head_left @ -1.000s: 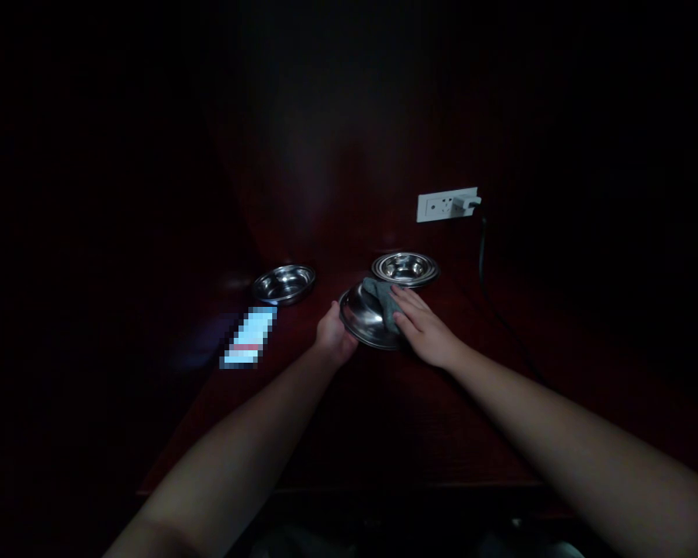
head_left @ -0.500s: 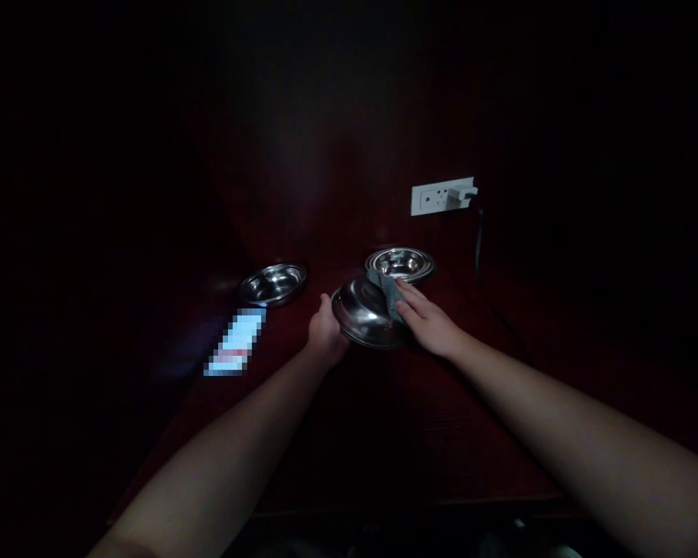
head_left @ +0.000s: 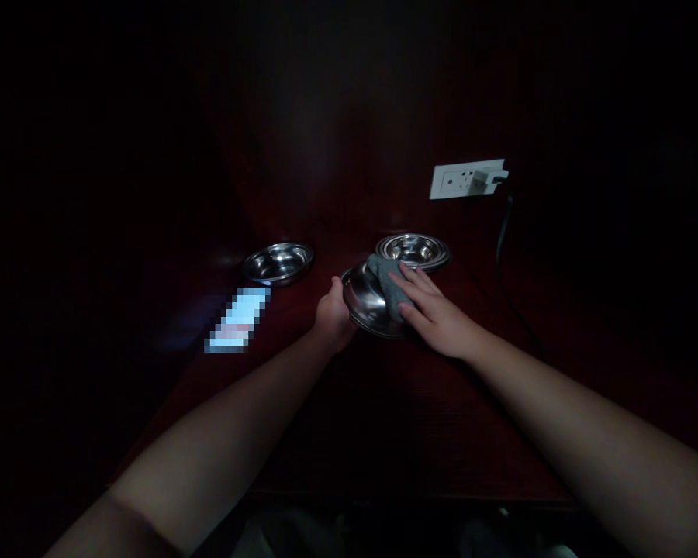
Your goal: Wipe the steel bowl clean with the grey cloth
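Note:
A shiny steel bowl [head_left: 368,298] is held tilted above the table, its rounded underside facing up. My left hand [head_left: 333,314] grips its left rim, thumb on top and the other fingers hidden beneath. Against the bowl's right side my right hand [head_left: 439,310] presses a grey cloth [head_left: 391,287], fingers spread over it. Just behind the held bowl stands a stack of steel bowls [head_left: 412,252]. Another steel bowl [head_left: 278,263] sits upright further left.
A phone with a lit, blurred screen [head_left: 238,319] lies on the dark red table [head_left: 407,434] at left. A white wall socket [head_left: 468,180] holds a plug, and a dark cable [head_left: 503,232] hangs beside it. The surroundings are very dark.
My right hand has spread flatter over the cloth, which covers more of the bowl's side. The bowl has tilted a little more. The whole view has shifted slightly.

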`<state>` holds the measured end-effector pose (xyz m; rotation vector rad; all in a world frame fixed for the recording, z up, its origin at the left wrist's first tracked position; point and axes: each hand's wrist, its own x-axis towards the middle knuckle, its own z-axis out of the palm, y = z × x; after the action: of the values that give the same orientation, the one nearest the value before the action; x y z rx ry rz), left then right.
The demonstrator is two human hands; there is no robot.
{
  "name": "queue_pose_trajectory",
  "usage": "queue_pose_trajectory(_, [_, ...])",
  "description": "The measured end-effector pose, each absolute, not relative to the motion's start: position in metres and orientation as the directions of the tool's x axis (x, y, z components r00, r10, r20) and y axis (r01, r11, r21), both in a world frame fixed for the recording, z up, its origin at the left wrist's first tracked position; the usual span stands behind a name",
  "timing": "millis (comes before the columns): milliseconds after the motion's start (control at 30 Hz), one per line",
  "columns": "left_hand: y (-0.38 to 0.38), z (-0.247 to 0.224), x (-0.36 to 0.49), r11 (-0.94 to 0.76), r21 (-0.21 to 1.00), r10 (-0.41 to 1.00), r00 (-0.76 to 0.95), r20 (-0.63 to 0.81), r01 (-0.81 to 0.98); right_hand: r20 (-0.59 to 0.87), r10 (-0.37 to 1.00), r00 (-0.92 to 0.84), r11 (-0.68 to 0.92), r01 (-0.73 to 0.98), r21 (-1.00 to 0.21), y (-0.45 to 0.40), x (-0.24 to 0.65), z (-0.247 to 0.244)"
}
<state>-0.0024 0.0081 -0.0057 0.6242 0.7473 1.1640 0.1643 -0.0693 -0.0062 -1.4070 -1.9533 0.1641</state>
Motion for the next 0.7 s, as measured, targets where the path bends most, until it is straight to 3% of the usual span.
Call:
queue_pose_trajectory(333, [0.007, -0.005, -0.003, 0.285, 0.767, 0.955, 0.241, -0.175, -0.575, 0.531, 0.813, -0.239, 0.542, 0.645, -0.538, -0.07, 0.167, 0.0])
queue_pose_trajectory(500, [0.006, -0.003, -0.004, 0.309, 0.765, 0.947, 0.252, -0.196, -0.564, 0.555, 0.782, -0.283, 0.552, 0.728, -0.406, -0.072, 0.164, 0.003])
queue_pose_trajectory(700, [0.007, -0.003, -0.003, 0.338, 0.76, 0.937, 0.269, -0.221, -0.555, 0.522, 0.813, -0.258, 0.448, 0.85, -0.278, -0.079, 0.159, 0.01])
